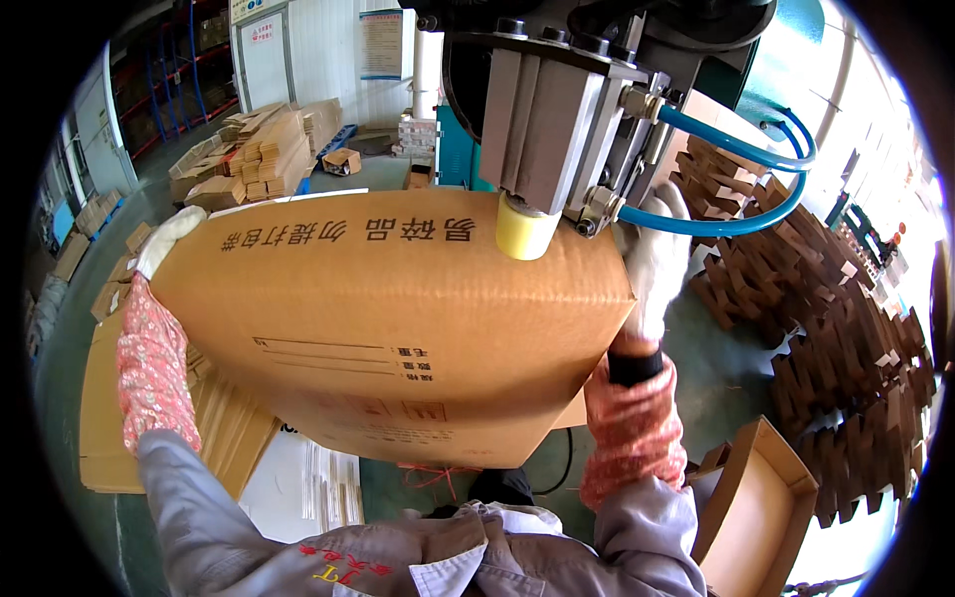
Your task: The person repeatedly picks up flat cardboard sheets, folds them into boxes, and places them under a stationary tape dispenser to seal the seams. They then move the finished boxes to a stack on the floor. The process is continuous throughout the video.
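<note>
A large brown cardboard box (398,318) with black print spans the space in front of me, held up between my two hands. My left hand (169,239), in a white glove, grips its far left corner. On the other side my right hand (659,261), also white-gloved, presses along the right end with fingers pointing away from me; part of it is hidden behind the machine. A grey machine head (542,124) with a yellow cylindrical tip (527,229) hangs over the box's far edge near its right end. Whether the tip touches the cardboard I cannot tell.
Blue air hoses (736,227) loop out right of the machine head. Many brown cardboard pieces (836,348) are stacked at the right, beside an open shallow carton (761,497). Flat cardboard sheets (109,418) lie at the left. More folded cartons (264,154) stand farther back.
</note>
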Available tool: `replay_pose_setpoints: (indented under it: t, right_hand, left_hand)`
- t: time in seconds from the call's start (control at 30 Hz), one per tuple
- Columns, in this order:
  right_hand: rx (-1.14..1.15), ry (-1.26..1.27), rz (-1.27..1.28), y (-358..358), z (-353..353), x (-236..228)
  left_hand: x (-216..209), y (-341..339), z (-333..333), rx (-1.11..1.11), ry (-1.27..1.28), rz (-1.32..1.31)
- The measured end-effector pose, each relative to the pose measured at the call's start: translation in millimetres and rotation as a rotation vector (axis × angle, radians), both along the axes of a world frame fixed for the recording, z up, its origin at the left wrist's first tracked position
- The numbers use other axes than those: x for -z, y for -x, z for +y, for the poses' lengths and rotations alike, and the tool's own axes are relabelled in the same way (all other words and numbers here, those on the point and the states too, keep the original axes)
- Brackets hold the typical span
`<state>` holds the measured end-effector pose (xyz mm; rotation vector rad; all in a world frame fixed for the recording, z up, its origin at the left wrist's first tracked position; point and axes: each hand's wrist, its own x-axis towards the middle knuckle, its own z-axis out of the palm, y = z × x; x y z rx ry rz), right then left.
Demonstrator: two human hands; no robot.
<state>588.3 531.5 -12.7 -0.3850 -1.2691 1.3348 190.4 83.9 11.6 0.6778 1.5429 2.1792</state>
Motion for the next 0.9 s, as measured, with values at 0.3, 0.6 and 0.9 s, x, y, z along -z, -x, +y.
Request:
replay_pose_setpoints:
  t: [0.3, 0.6, 0.9]
  right_hand:
    - [0.220, -0.133, -0.090, -125, -17, 90]
    - [0.427, 0.010, 0.090, -251, 116, 68]
    - [0.630, -0.046, 0.034, -299, 231, 80]
  left_hand:
    - [32, -83, 29, 0.187, 0.010, 0.096]
    - [6, -212, 201, 0.392, -0.226, 0.020]
    - [13, -199, 304, 0.034, 0.191, 0.468]
